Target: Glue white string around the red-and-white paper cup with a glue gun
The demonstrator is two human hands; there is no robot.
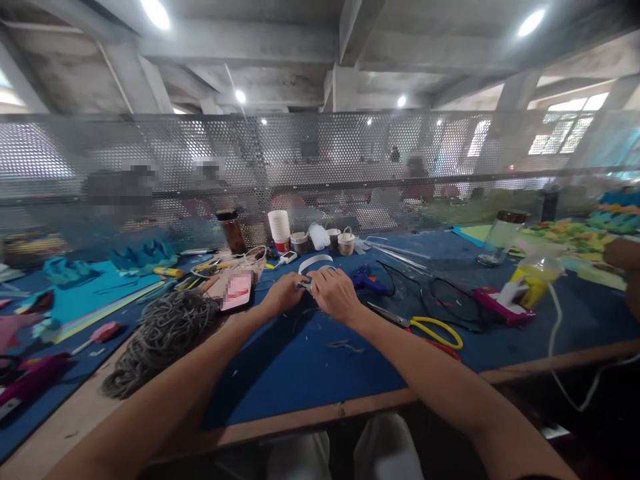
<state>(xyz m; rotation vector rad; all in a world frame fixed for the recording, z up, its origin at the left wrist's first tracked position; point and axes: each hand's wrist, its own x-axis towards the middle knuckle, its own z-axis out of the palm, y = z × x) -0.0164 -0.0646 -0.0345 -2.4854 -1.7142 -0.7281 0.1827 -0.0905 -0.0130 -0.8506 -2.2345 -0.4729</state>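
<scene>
From afar, I see the left hand (286, 294) and right hand (337, 293) close together over the worktop (305, 377), fingers (321, 280) pinched on a pale curved strip (315, 259), likely to steady it.

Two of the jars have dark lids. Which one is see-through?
The clear jar, well to the right of the right hand; its sides are transparent, whereas the brown jar, left of the stacked cups, looks dark.
</scene>
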